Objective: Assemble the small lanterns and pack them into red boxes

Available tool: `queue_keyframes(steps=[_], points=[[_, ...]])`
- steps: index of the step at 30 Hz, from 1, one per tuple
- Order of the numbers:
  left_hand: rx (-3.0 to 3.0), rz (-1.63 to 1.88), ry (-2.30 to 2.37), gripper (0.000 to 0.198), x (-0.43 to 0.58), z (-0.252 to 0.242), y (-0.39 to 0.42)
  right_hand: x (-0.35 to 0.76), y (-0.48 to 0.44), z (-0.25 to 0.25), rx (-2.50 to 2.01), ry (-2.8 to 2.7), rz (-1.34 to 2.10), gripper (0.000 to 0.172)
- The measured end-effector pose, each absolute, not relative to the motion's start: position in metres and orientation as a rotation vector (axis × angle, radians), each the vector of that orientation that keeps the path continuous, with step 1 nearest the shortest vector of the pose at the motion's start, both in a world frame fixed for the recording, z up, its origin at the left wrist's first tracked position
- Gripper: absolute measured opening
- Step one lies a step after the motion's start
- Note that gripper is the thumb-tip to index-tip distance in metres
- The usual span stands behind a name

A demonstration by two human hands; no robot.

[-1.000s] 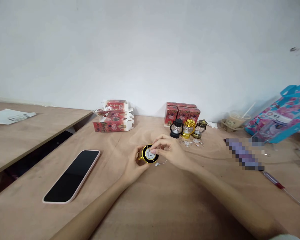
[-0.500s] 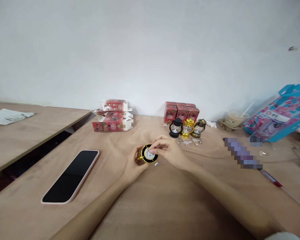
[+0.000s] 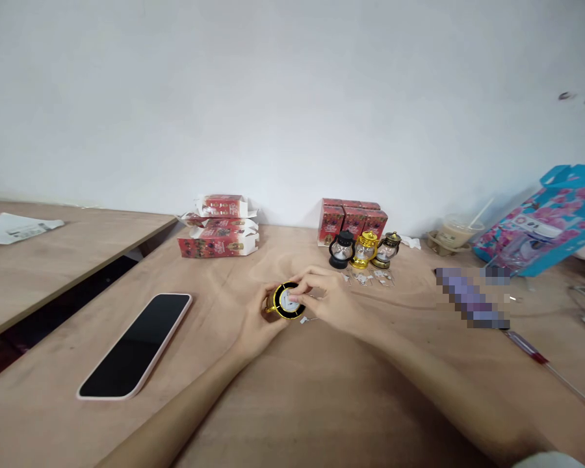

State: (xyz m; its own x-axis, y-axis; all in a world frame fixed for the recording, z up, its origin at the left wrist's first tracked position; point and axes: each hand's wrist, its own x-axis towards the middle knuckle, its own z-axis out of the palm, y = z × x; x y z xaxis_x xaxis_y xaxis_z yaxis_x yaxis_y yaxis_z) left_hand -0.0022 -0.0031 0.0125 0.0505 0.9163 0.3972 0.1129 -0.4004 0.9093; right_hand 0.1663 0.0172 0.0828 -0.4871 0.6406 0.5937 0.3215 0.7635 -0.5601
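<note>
Wrapped around a small gold lantern [image 3: 279,312], my left hand [image 3: 254,326] keeps it tipped so that its black underside with a gold rim faces me. A white disc [image 3: 287,301] sits in the middle of that underside. My right hand [image 3: 335,304] is closed in a pinch, with thumb and fingertips at the disc; whatever lies between them is too small to make out. Just below the right fingers, a small white tag [image 3: 303,320] lies on the table. Farther back stand a black lantern [image 3: 340,252], another gold lantern [image 3: 365,252] and a bronze lantern [image 3: 387,252].
Red boxes [image 3: 330,224] stand behind the lanterns, with opened red boxes [image 3: 213,246] stacked to the left. Small tags [image 3: 365,279] lie before the lanterns. A phone [image 3: 136,348] is at left; a drink cup [image 3: 461,232], blue bag [image 3: 556,221] and screwdriver [image 3: 529,346] are at right.
My right fingertips have shifted slightly on the disc, and the hand now covers more of the tag's string. The lantern stays in my left hand; the whole view has shifted a little.
</note>
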Motion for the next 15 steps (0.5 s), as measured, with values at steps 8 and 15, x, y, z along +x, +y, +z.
queue_keyframes(steps=[8,15], points=[[1.526,1.51,1.073,0.038,-0.003,0.007,0.003,0.165,0.01,0.088,-0.473,-2.4,-0.191,0.026],[1.447,1.556,1.137,0.04,-0.002,0.011,0.004,0.176,0.023,0.094,-0.576,-2.347,0.379,0.028]])
